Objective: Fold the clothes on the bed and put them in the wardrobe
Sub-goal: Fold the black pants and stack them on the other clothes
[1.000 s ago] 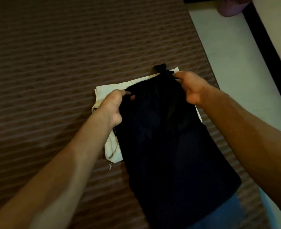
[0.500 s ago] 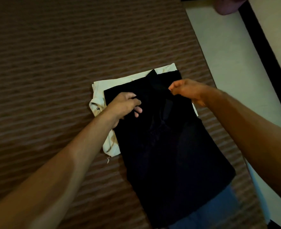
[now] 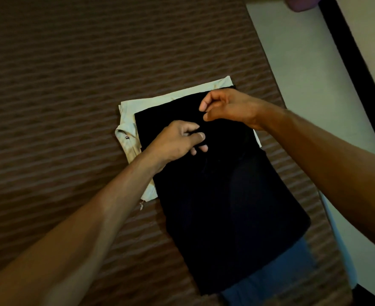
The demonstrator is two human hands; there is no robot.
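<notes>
The black top (image 3: 222,195) lies on the cream shirt (image 3: 129,120) at the bed's (image 3: 71,85) four o'clock. The left hand (image 3: 177,140) pinches its cloth; the right hand (image 3: 226,107), curled, apparently holds nothing. Best smooth it before folding.

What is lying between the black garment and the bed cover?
In the head view, a folded cream shirt lies between the far part of the black garment and the bed cover. What lies under its near part is hidden.
</notes>
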